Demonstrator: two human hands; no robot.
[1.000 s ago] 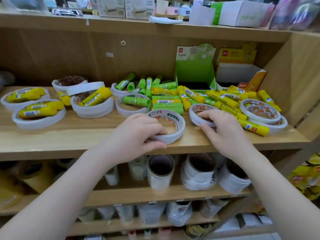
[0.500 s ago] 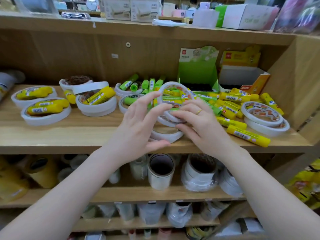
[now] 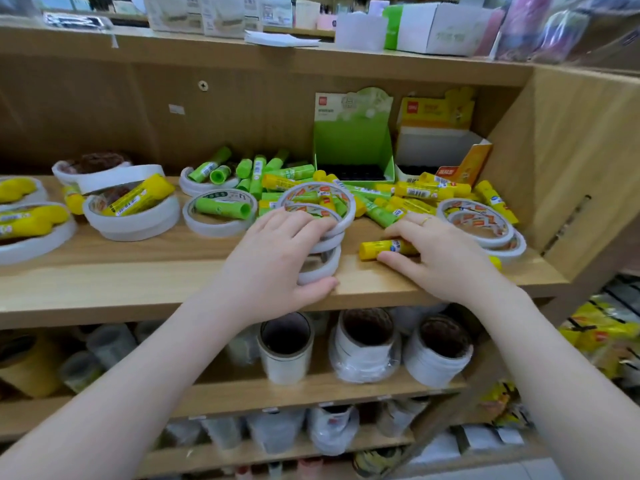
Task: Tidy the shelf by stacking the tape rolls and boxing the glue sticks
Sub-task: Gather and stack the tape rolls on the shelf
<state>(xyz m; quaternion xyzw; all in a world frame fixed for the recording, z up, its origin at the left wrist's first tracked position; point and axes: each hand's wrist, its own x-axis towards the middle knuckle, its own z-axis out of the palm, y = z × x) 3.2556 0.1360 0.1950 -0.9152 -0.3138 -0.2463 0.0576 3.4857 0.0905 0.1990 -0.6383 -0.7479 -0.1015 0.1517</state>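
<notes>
On the light wooden shelf board point(image 3: 145, 271), near the middle of its front edge, the left hand point(image 3: 273, 261) grips a short stack of white tape rolls point(image 3: 327, 237), fingers curled over the top ring and the thumb pressed low against the stack's near side, right at the board's lip. Just to the right, the right hand point(image 3: 440, 254) closes on a yellow glue stick point(image 3: 384, 247) lying on its side parallel to the front edge, thumb below and fingers over its far end; a thin ring shows on one finger. Between the stack and that stick a narrow strip of bare wood is visible, and a wider bare band runs along the front edge to the left of the left hand. Behind the hands a loose heap of green and yellow glue sticks point(image 3: 408, 199) spreads toward the back wall, where an open green display box point(image 3: 353, 147) and an open yellow display box point(image 3: 440, 147) stand side by side near the right rear corner. A pair of stacked white tape rings point(image 3: 485, 230) sits by the right front corner, close to the side panel. Further white tape rolls holding glue sticks point(image 3: 135, 209) crowd the left half of the board.
</notes>
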